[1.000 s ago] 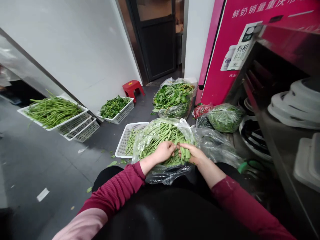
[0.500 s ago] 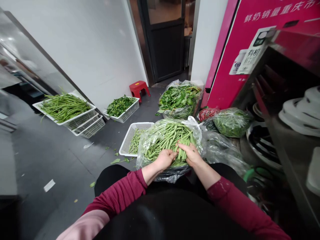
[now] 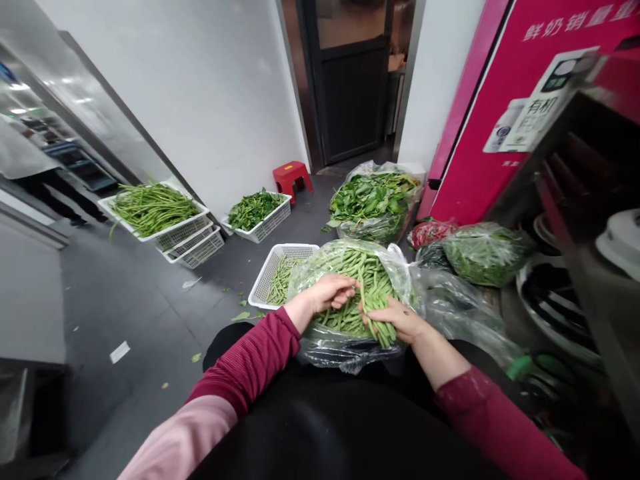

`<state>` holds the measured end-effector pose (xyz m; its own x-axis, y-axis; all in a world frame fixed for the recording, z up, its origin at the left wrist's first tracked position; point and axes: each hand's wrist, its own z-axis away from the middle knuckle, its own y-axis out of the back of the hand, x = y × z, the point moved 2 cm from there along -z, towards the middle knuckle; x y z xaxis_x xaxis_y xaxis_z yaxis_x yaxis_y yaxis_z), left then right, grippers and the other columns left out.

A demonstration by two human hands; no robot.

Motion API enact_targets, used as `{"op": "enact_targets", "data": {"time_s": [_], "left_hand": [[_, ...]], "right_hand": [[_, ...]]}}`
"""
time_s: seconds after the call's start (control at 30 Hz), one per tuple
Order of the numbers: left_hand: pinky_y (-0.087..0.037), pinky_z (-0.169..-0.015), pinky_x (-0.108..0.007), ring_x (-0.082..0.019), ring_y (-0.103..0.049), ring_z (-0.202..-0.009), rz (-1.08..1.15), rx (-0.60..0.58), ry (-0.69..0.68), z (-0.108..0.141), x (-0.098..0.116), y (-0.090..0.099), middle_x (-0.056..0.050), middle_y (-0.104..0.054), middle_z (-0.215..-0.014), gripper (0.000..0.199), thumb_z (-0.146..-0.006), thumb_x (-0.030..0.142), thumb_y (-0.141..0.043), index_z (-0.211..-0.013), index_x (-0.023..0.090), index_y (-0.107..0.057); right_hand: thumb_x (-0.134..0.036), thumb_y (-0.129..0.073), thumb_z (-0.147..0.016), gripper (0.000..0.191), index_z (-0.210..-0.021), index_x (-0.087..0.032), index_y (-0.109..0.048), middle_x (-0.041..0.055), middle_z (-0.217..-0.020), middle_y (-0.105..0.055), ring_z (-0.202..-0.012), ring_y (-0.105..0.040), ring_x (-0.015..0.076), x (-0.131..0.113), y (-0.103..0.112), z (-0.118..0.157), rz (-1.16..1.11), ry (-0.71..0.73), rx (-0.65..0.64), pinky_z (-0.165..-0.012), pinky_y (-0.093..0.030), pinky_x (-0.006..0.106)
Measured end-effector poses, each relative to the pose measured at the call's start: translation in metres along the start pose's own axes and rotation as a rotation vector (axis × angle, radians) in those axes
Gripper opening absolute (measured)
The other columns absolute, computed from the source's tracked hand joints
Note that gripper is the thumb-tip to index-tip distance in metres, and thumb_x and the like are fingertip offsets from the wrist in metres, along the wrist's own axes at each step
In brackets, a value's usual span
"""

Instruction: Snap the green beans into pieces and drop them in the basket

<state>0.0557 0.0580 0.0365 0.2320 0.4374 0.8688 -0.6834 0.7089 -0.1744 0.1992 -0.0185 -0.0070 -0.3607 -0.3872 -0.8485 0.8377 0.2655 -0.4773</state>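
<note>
Right hand (image 3: 404, 321): green beans (image 3: 376, 297) are held bunched in curled fingers.
Left hand (image 3: 326, 293): fingers are bent near the bunch; any pinch cannot be told.
Plastic bag (image 3: 330, 352): filled with more beans (image 3: 350, 324), set beneath the fingers.

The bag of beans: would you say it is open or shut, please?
Open: the bag gapes at the top, leaving the beans inside uncovered.

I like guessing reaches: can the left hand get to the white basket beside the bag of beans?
Probably yes: the white basket looks close to the left hand, with just the side of the bag between.
</note>
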Motion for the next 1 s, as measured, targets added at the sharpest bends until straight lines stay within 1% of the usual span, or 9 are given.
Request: {"op": "enact_targets", "data": {"time_s": [0.13, 0.3, 0.43, 0.57, 0.67, 0.77, 0.83, 0.93, 1.0], "left_hand": [[-0.01, -0.033, -0.014, 0.0, -0.017, -0.033, 0.055, 0.085, -0.062, -0.005, 0.003, -0.005, 0.01, -0.027, -0.048, 0.033, -0.066, 0.042, -0.062, -0.079, 0.015, -0.048], [-0.012, -0.033, -0.013, -0.001, -0.018, -0.033, 0.142, 0.056, -0.211, -0.006, -0.003, -0.014, 0.011, -0.025, -0.045, 0.034, -0.066, 0.041, -0.063, -0.075, 0.017, -0.042], [-0.015, -0.033, -0.013, -0.001, -0.021, -0.033, 0.084, 0.13, -0.279, -0.008, -0.008, -0.014, 0.011, -0.028, -0.045, 0.033, -0.067, 0.041, -0.061, -0.081, 0.017, -0.044], [-0.025, -0.034, -0.016, -0.003, -0.031, -0.034, -0.147, 0.328, -0.375, 0.0, -0.006, -0.014, 0.007, -0.041, -0.05, 0.027, -0.077, 0.042, -0.046, -0.082, 0.015, -0.046], [-0.039, -0.05, -0.02, -0.007, -0.045, -0.049, -0.526, 0.499, -0.54, 0.021, 0.003, -0.025, 0.001, -0.053, -0.061, 0.026, -0.081, 0.038, -0.04, -0.08, 0.015, -0.052], [-0.041, -0.072, -0.024, -0.011, -0.051, -0.071, -0.811, 0.465, -0.667, 0.041, 0.009, -0.045, -0.002, -0.058, -0.075, 0.025, -0.08, 0.037, -0.042, -0.081, 0.016, -0.057], [-0.041, -0.072, -0.024, -0.011, -0.051, -0.07, -0.766, 0.413, -0.588, 0.043, 0.005, -0.056, -0.002, -0.057, -0.074, 0.028, -0.081, 0.038, -0.04, -0.08, 0.016, -0.058], [-0.043, -0.058, -0.021, -0.008, -0.047, -0.054, -0.367, 0.401, -0.32, 0.03, -0.011, -0.058, 0.0, -0.05, -0.059, 0.035, -0.084, 0.035, -0.033, -0.079, 0.011, -0.058], [-0.041, -0.053, -0.019, -0.007, -0.045, -0.051, -0.156, 0.39, -0.267, 0.019, -0.023, -0.053, 0.001, -0.048, -0.058, 0.034, -0.083, 0.035, -0.036, -0.088, 0.01, -0.059]], "right_hand": [[-0.022, -0.067, -0.059, 0.031, -0.088, -0.012, -0.06, 0.0038, -0.065, -0.063, -0.046, -0.053, 0.011, 0.004, -0.003, 0.002, -0.012, -0.037, -0.18, -0.042, -0.041, 0.022], [-0.026, -0.064, -0.061, 0.027, -0.086, -0.015, -0.061, 0.003, -0.065, -0.064, -0.046, -0.054, 0.0118, 0.013, -0.001, -0.005, -0.213, 0.01, -0.015, -0.044, -0.043, 0.024], [-0.025, -0.065, -0.059, 0.021, -0.078, -0.015, -0.062, 0.0013, -0.06, -0.061, -0.044, -0.052, 0.0118, 0.018, -0.005, -0.009, -0.255, -0.032, 0.025, -0.043, -0.041, 0.025], [-0.024, -0.065, -0.059, 0.018, -0.074, -0.015, -0.061, 0.0002, -0.055, -0.059, -0.042, -0.051, 0.011, 0.018, -0.006, -0.009, -0.258, -0.014, 0.141, -0.041, -0.041, 0.023], [-0.023, -0.066, -0.058, 0.013, -0.067, -0.014, -0.06, 0.0005, -0.052, -0.059, -0.04, -0.05, 0.0111, 0.018, -0.003, -0.012, -0.243, -0.033, 0.272, -0.039, -0.041, 0.023], [-0.019, -0.067, -0.056, 0.01, -0.059, -0.015, -0.059, -0.0002, -0.047, -0.058, -0.039, -0.05, 0.0111, 0.018, 0.002, -0.013, -0.297, -0.013, 0.443, -0.039, -0.041, 0.023], [-0.018, -0.069, -0.056, 0.01, -0.06, -0.016, -0.06, -0.0003, -0.048, -0.059, -0.042, -0.053, 0.0118, 0.019, 0.003, -0.011, -0.356, -0.002, 0.474, -0.043, -0.044, 0.022], [-0.026, -0.07, -0.059, 0.014, -0.067, -0.016, -0.062, 0.0002, -0.051, -0.06, -0.045, -0.055, 0.013, 0.026, -0.001, -0.007, -0.355, -0.177, 0.287, -0.044, -0.045, 0.024], [-0.028, -0.072, -0.057, 0.018, -0.067, -0.017, -0.062, 0.0001, -0.054, -0.061, -0.047, -0.057, 0.0135, 0.03, 0.0, -0.005, -0.329, -0.208, 0.242, -0.047, -0.047, 0.024]]}}
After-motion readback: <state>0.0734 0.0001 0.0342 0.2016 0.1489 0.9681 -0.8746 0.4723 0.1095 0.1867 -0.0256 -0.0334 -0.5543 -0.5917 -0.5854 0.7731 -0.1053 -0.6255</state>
